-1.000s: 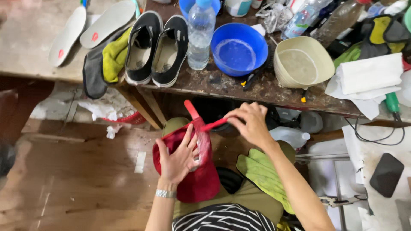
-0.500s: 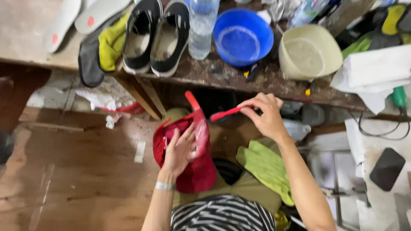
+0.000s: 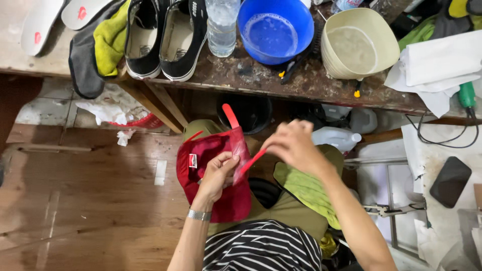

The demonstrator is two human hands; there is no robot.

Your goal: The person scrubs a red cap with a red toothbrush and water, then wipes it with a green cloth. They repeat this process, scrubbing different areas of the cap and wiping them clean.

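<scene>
A red cap [image 3: 198, 165] lies upside down on my lap, and my left hand [image 3: 217, 175] grips its rear opening beside the upright red strap [image 3: 230, 115]. My right hand [image 3: 292, 144] is closed on the other red strap [image 3: 252, 161], which slants down from my fingers toward the cap. A green cloth [image 3: 306, 189] lies on my right thigh, just below that hand. A metal watch band sits on my left wrist.
The workbench [image 3: 251, 75] ahead holds a pair of black shoes [image 3: 163, 35], a clear water bottle [image 3: 221, 25], a blue basin [image 3: 275, 30], a beige bowl [image 3: 354, 42], white insoles [image 3: 37, 25] and white cloths [image 3: 442, 65]. A white jug [image 3: 334, 138] stands under it.
My right hand has come down and in toward the cap, bringing the red strap with it. The camera has tilted lower; my left hand stays on the cap.
</scene>
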